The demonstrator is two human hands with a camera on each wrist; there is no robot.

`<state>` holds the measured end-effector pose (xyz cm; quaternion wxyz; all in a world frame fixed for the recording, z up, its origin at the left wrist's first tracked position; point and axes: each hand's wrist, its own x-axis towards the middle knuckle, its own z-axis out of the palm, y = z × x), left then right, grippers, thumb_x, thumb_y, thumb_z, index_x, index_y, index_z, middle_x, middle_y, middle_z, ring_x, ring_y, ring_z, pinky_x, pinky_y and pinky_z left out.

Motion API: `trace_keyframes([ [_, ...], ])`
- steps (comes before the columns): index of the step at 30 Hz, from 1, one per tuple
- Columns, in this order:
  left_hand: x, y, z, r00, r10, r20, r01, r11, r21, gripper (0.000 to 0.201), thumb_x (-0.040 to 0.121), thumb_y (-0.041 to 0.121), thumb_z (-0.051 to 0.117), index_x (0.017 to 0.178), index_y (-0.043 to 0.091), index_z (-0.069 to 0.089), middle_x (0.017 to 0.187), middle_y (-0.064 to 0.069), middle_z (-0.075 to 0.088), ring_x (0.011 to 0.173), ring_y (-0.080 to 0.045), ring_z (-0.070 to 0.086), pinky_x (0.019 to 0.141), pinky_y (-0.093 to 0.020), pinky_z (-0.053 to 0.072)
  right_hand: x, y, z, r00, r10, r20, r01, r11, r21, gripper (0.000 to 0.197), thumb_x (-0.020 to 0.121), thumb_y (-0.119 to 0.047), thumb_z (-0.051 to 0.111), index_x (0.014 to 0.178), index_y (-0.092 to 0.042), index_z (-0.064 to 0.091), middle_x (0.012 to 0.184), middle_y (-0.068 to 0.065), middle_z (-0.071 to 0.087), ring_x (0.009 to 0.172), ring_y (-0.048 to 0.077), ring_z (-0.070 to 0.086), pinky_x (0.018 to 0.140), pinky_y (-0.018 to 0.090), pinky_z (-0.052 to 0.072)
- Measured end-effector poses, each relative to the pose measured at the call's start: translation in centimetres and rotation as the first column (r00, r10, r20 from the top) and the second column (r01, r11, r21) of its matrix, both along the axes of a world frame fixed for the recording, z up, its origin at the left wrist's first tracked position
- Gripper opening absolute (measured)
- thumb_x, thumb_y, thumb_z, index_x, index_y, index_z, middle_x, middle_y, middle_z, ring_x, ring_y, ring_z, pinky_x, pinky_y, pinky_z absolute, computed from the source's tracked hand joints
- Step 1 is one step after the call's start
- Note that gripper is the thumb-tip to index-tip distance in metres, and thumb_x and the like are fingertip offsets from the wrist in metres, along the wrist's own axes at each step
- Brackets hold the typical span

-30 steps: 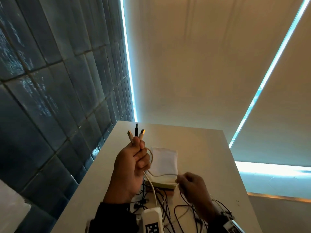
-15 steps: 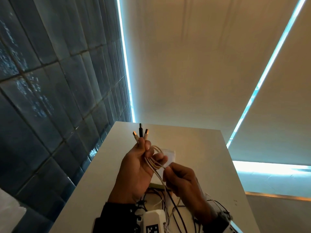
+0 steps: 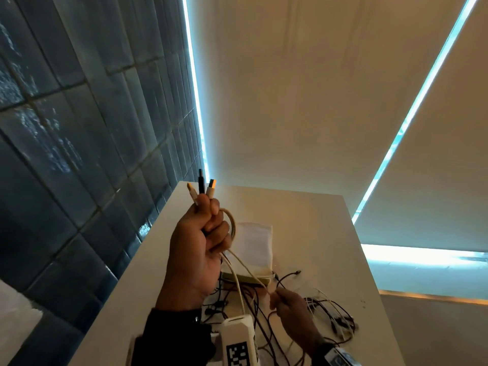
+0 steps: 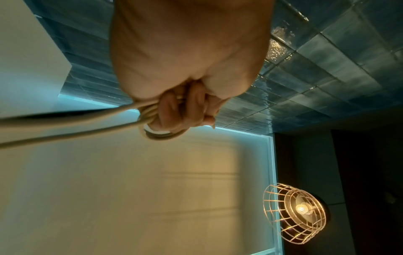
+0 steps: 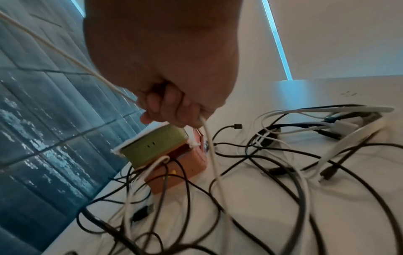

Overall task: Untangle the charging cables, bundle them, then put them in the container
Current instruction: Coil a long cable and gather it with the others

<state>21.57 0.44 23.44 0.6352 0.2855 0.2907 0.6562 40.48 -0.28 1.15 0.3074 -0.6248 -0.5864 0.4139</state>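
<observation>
The left hand (image 3: 196, 249) clenches the limp, light cream charging cable (image 3: 232, 228) in loops above the white counter (image 3: 317, 220) while the right hand (image 3: 290, 310) pinches its slack strand, best gripped near the stiffer plugs.

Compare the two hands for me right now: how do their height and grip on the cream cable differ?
The left hand is raised above the table, fisted round coiled loops of the cream cable with three plug ends sticking up; the right hand is low, near the loose cables, and holds one strand. The left hand holds a gathered bundle, the right hand a single run stretched between them. Both hold the same cream cable.
</observation>
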Motion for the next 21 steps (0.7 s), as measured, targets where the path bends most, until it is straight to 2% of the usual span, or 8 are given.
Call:
trace_keyframes([
  [1,0.0,0.0,0.0,0.999,-0.004,-0.031,0.004,1.000,-0.013,0.034,0.096,0.034,0.040,0.070,0.014,0.047,0.051,0.007,0.030,0.037,-0.004,0.023,0.040,-0.020,0.016,0.0,0.2,0.4,0.999,-0.044,0.006,0.045,0.999,-0.014,0.032,0.095,-0.011,0.050,0.066,-0.017,0.061,0.060,-0.006,0.057,0.058,0.004,0.049,0.062,0.034,0.045],
  [3,-0.2,0.0,0.0,0.995,-0.030,-0.091,0.025,0.998,-0.059,0.033,0.097,0.033,0.039,0.071,0.014,0.047,0.051,0.007,0.033,0.038,-0.004,0.025,0.043,-0.022,0.014,-0.1,1.0,2.2,0.987,-0.151,-0.062,0.151,0.988,0.011,0.029,0.096,-0.013,0.053,0.070,-0.012,0.065,0.059,-0.004,0.058,0.053,0.005,0.047,0.052,0.023,0.041],
  [5,-0.4,0.0,-0.2,0.988,-0.056,-0.147,0.041,0.994,-0.103,0.032,0.098,0.033,0.038,0.073,0.015,0.047,0.053,0.005,0.040,0.042,-0.005,0.029,0.045,-0.021,0.017,-0.3,1.8,5.4,0.946,-0.219,-0.238,0.238,0.970,0.054,0.025,0.095,-0.015,0.056,0.072,-0.007,0.065,0.054,-0.004,0.052,0.047,0.008,0.041,0.044,0.021,0.034],
  [7,-0.3,0.1,-0.6,0.979,-0.076,-0.187,0.052,0.990,-0.132,0.031,0.098,0.034,0.038,0.074,0.015,0.046,0.057,0.002,0.048,0.046,-0.008,0.036,0.048,-0.022,0.023,-0.9,2.2,9.2,0.878,-0.187,-0.440,0.250,0.964,0.089,0.021,0.094,-0.015,0.057,0.079,-0.003,0.064,0.052,-0.003,0.045,0.046,0.009,0.035,0.042,0.022,0.029],
  [10,0.4,0.4,-1.3,0.979,-0.082,-0.186,0.046,0.980,-0.193,0.033,0.099,0.035,0.038,0.076,0.014,0.048,0.066,-0.005,0.062,0.051,-0.011,0.047,0.051,-0.024,0.035,-2.2,1.7,14.6,0.800,0.015,-0.600,0.164,0.957,0.242,0.018,0.096,-0.015,0.054,0.085,-0.003,0.061,0.056,0.003,0.039,0.046,0.011,0.029,0.041,0.022,0.024],
  [14,0.8,0.8,-1.4,0.987,-0.068,-0.142,0.032,0.970,-0.240,0.031,0.099,0.035,0.040,0.079,0.013,0.051,0.077,-0.013,0.069,0.061,-0.016,0.053,0.061,-0.029,0.044,-3.9,0.2,17.9,0.778,0.293,-0.555,-0.043,0.907,0.418,0.027,0.090,-0.030,0.057,0.081,-0.005,0.059,0.057,-0.005,0.043,0.048,0.008,0.035,0.045,0.018,0.031],
  [18,0.6,0.9,-1.0,0.998,-0.065,-0.010,0.063,0.983,-0.174,0.029,0.089,0.038,0.045,0.076,0.012,0.049,0.065,-0.007,0.058,0.065,-0.020,0.054,0.063,-0.032,0.044,-4.6,-0.9,17.6,0.740,0.396,-0.544,-0.213,0.905,0.369,0.019,0.090,-0.019,0.058,0.074,-0.009,0.059,0.056,-0.009,0.047,0.047,0.002,0.038,0.047,0.013,0.033],
  [21,0.4,0.9,-0.8,0.996,-0.052,0.076,0.062,0.988,-0.141,0.036,0.099,0.035,0.038,0.072,0.013,0.048,0.059,-0.001,0.045,0.060,-0.019,0.058,0.064,-0.035,0.054,-4.1,-1.0,16.1,0.725,0.350,-0.593,-0.249,0.936,0.248,0.019,0.094,-0.008,0.053,0.077,0.000,0.057,0.056,-0.008,0.053,0.048,-0.002,0.047,0.048,0.009,0.038],
])
